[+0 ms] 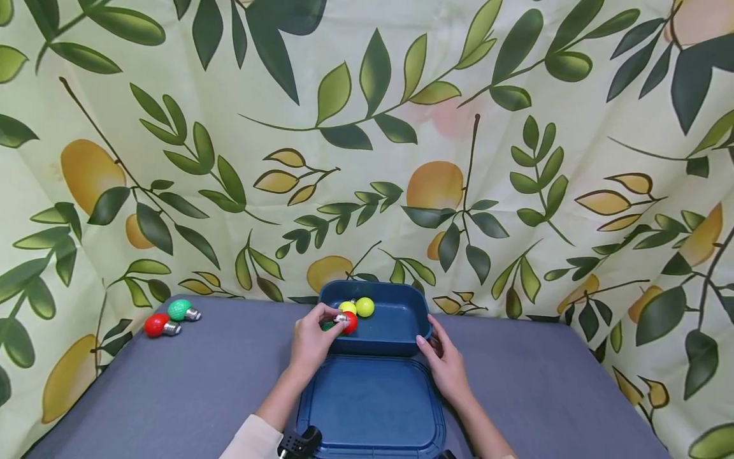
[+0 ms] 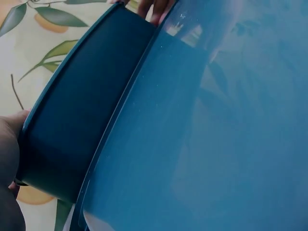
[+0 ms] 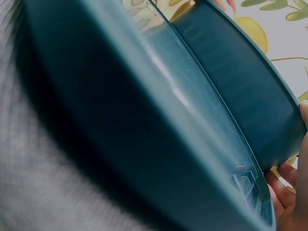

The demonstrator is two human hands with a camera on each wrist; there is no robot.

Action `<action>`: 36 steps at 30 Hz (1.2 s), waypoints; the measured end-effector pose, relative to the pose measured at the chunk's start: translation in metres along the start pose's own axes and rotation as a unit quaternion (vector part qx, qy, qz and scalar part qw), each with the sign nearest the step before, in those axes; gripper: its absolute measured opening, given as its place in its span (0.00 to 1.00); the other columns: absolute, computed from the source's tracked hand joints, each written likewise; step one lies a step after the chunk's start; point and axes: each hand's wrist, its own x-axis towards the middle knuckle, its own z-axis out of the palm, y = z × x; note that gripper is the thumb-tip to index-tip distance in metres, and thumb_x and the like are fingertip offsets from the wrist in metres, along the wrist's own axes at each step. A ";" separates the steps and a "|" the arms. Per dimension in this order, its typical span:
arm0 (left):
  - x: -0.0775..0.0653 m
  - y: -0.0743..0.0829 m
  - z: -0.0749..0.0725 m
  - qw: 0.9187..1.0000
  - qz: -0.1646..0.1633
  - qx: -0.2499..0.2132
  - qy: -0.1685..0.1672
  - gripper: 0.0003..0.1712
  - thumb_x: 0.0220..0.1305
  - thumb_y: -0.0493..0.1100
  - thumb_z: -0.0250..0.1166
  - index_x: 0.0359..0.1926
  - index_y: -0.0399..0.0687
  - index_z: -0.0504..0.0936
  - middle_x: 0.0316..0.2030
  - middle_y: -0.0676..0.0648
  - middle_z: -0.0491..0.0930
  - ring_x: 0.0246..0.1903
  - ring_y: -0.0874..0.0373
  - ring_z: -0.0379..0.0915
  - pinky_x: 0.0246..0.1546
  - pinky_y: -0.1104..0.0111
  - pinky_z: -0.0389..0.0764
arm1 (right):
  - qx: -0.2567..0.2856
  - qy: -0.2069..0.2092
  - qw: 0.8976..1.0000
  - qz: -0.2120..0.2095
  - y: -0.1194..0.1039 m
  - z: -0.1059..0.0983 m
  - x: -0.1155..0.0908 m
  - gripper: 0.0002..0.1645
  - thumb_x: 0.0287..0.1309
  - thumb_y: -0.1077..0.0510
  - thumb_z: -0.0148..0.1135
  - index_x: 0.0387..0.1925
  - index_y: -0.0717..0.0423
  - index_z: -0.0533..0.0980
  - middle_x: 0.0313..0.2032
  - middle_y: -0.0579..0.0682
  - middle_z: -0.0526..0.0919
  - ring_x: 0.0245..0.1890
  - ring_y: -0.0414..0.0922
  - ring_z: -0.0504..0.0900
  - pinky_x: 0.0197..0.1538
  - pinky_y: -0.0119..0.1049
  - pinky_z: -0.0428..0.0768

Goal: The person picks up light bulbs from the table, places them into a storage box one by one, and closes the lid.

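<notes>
My left hand (image 1: pixel 312 335) pinches a red light bulb (image 1: pixel 351 323) by its silver screw base, over the left part of a dark blue box (image 1: pixel 407 319). Inside that box two yellow bulbs (image 1: pixel 365 307) lie near the back left, and a bit of a green bulb (image 1: pixel 327 326) peeks out beside my left fingers. My right hand (image 1: pixel 446 366) grips the right end of the box, thumb at its front corner and fingers along the side. In the right wrist view, the right hand (image 3: pixel 288 192) shows at the box's end; the bulbs are hidden there.
A blue lid (image 1: pixel 373 401) lies flat just in front of the box, between my forearms. At the table's far left lie a red bulb (image 1: pixel 155 325) and a green bulb (image 1: pixel 179 310). A leaf-patterned cloth (image 1: pixel 367 159) hangs behind the grey table (image 1: pixel 218 370).
</notes>
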 end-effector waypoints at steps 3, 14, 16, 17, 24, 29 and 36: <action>0.000 0.002 -0.001 0.998 0.019 0.055 -0.004 0.12 0.53 0.40 0.78 0.39 0.47 0.87 0.38 0.46 0.90 0.39 0.52 0.88 0.44 0.57 0.87 | 0.000 -0.005 1.000 -0.004 -0.001 0.000 0.000 0.37 0.71 0.44 0.58 0.76 0.46 0.61 0.69 0.63 0.73 0.64 0.58 0.80 0.65 0.55 0.77; 0.011 0.016 -0.001 0.992 0.004 0.098 -0.079 0.11 0.55 0.41 0.77 0.40 0.45 0.90 0.37 0.46 0.90 0.38 0.53 0.86 0.41 0.60 0.87 | -0.018 -0.007 1.000 -0.006 -0.005 -0.006 0.003 0.37 0.72 0.43 0.58 0.76 0.45 0.61 0.68 0.63 0.74 0.63 0.59 0.79 0.65 0.56 0.76; 0.013 0.016 -0.002 0.992 -0.011 0.091 -0.087 0.10 0.55 0.40 0.78 0.39 0.46 0.90 0.37 0.46 0.90 0.38 0.54 0.86 0.41 0.60 0.87 | -0.013 -0.009 1.000 -0.001 -0.005 -0.005 0.003 0.37 0.71 0.43 0.58 0.76 0.45 0.61 0.69 0.63 0.72 0.64 0.59 0.78 0.66 0.56 0.76; 0.014 0.015 -0.001 0.992 -0.017 0.087 -0.091 0.10 0.54 0.40 0.78 0.39 0.46 0.90 0.37 0.46 0.90 0.38 0.54 0.86 0.42 0.60 0.87 | -0.012 -0.009 1.000 0.001 -0.005 -0.005 0.003 0.37 0.71 0.43 0.58 0.76 0.45 0.61 0.70 0.63 0.72 0.65 0.59 0.78 0.66 0.56 0.76; 0.016 0.011 0.000 0.991 -0.043 0.064 -0.111 0.10 0.54 0.39 0.78 0.39 0.46 0.90 0.38 0.45 0.89 0.39 0.54 0.86 0.44 0.60 0.87 | -0.007 -0.011 1.000 0.009 -0.002 -0.002 0.002 0.37 0.71 0.43 0.58 0.76 0.44 0.61 0.71 0.63 0.70 0.65 0.60 0.77 0.67 0.57 0.75; 0.017 0.012 -0.001 0.988 -0.050 0.067 -0.126 0.10 0.54 0.40 0.78 0.38 0.46 0.89 0.37 0.46 0.90 0.38 0.55 0.88 0.46 0.59 0.86 | -0.010 -0.012 1.000 0.003 0.000 -0.001 0.002 0.37 0.71 0.43 0.58 0.76 0.43 0.61 0.71 0.63 0.71 0.65 0.59 0.78 0.66 0.57 0.75; 0.018 0.015 -0.003 0.984 -0.053 0.086 -0.145 0.11 0.55 0.41 0.78 0.40 0.48 0.90 0.38 0.47 0.88 0.38 0.57 0.87 0.48 0.58 0.86 | -0.006 -0.010 1.000 0.003 0.000 -0.001 0.000 0.36 0.72 0.44 0.58 0.76 0.44 0.61 0.70 0.63 0.71 0.65 0.58 0.78 0.66 0.57 0.75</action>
